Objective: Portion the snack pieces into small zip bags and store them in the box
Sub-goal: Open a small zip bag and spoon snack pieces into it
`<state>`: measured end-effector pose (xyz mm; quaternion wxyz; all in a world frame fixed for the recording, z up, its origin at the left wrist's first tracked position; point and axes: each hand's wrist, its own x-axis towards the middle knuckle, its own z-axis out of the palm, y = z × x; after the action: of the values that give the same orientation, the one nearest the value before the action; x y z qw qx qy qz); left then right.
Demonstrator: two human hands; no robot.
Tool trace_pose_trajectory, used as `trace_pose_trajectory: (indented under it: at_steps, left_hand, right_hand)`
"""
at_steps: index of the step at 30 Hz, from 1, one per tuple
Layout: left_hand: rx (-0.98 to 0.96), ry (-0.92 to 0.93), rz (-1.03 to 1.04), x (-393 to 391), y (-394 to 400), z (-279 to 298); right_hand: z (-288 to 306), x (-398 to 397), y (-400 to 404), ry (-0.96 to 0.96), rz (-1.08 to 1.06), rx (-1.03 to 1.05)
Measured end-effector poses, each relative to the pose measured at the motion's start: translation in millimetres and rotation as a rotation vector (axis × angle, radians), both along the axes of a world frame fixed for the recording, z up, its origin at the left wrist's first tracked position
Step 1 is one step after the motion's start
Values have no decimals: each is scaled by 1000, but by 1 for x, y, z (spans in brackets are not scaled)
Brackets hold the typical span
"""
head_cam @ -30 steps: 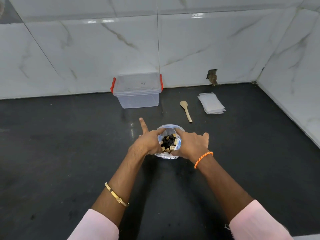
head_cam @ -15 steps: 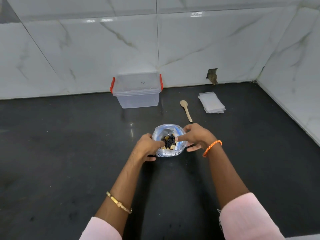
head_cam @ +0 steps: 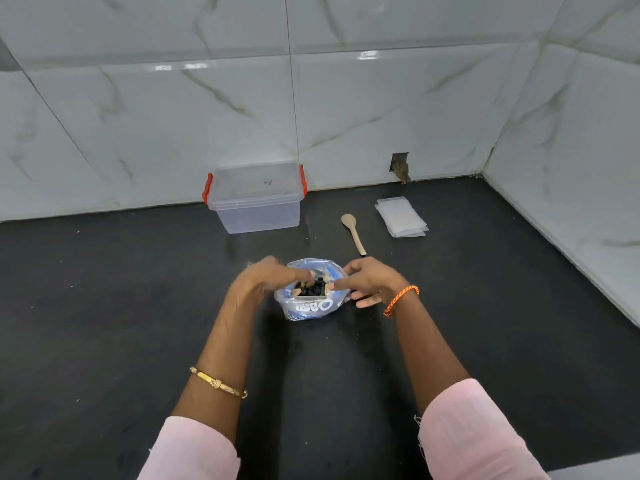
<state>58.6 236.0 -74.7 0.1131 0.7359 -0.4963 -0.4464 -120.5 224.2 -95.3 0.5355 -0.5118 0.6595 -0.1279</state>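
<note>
1. Snack bag [head_cam: 311, 304]: clear plastic with blue print and white lettering on the near face. It sits upright on the black worktop [head_cam: 104, 306], about mid-width and well short of the back edge. Its mouth is pulled open.
2. Snack pieces [head_cam: 313, 288]: a mix of dark, near-black bits and tan ones, piled up to the bag mouth and visible from above.
3. Left hand [head_cam: 266, 277]: at the left rim of the bag, fingers curled and pinching the plastic edge. Motion blur hides the exact finger layout.
4. Right hand [head_cam: 369, 278]: at the right rim, thumb and forefinger pinching the bag edge, the other fingers loosely spread below and touching or just above the worktop; can't tell which.
5. Both hands pull the rim apart between them, with the bag mouth held wide.
6. Box [head_cam: 255, 199]: translucent plastic with red latches on both ends and its lid on, standing against the back wall, left of centre. It is well apart from the bag.
7. Wooden spoon [head_cam: 354, 233]: flat on the worktop between the bag and the back edge, bowl toward the wall, handle end near the right hand.
8. Small zip bags [head_cam: 401, 216]: a flat stack of clear empties toward the back right corner, just right of the spoon.
9. Wrists: a gold bangle [head_cam: 218, 382] on the left, an orange cord band [head_cam: 401, 299] on the right, pink sleeves on both arms.
</note>
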Motion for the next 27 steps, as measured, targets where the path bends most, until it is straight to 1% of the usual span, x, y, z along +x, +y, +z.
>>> trace_pose_trajectory:
  at_steps: [2,4,6,7,8,10,12,15,16,18,21,23,25,27]
  left_hand:
    - [-214,65,41,-8,-11,13]
    - [-423,142,73,-27,-24,26]
    - [-540,218,9,-54,-43,34]
    - [-570,245,-42,-69,-54,34]
    - [-593,231,-106,-85,-66,30]
    - [-634,72,-266,-115,-91,19]
    - [-621,-95,-457,-142,-112,2]
    - [-489,-383,-734,-174,-139,-27]
    - [-441,-467,-788,-179,-142,-36]
    - [-395,-527,-816,-186,-146,-53]
    - [-457,-495,-775,-186,-146,-66]
    - [-461,-432,-771,-185,-147,-68]
    - [-466,-317,-728,-183,-148,-66]
    - [-497,-121,-549,-183,-146,-62]
  right_hand:
    - [8,-9,-8,-4,-72,-137]
    - [18,-25,-26,-98,-257,-285]
    - [25,-49,-51,-139,-453,-394]
    - [24,-62,-67,-97,-541,-443]
    - [20,-76,-83,-16,-601,-480]
    - [8,-100,-112,157,-641,-488]
    - [-5,-113,-134,282,-571,-407]
    - [-19,-116,-152,342,-483,-299]
    - [-23,-116,-155,344,-480,-289]
    - [-31,-119,-163,327,-527,-277]
    - [-40,-128,-168,270,-562,-307]
    - [-43,-133,-167,272,-568,-328]
    - [-40,-135,-163,291,-568,-367]
    - [-34,-136,-160,281,-537,-390]
